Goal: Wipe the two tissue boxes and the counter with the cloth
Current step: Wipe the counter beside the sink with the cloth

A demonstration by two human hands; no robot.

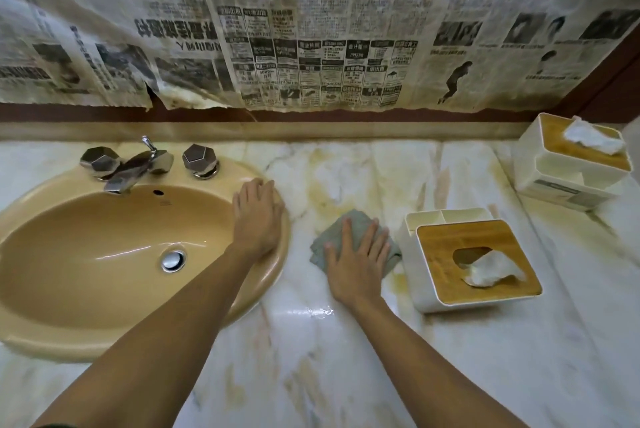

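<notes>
My right hand (356, 261) lies flat, fingers straight, on a folded grey-green cloth (329, 237) and presses it onto the marble counter (346, 358). Just right of the cloth stands a white tissue box (433, 292) with a wooden lid and a tissue poking out. A second tissue box (540, 168) of the same kind sits at the back right, near the wall. My left hand (258, 213) rests flat on the right rim of the sink, holding nothing.
A tan oval sink (86, 254) with a chrome faucet (128, 168) and two knobs fills the left side. Newspaper sheets (311, 29) cover the wall behind. Yellowish stains mark the counter between the cloth and the back ledge.
</notes>
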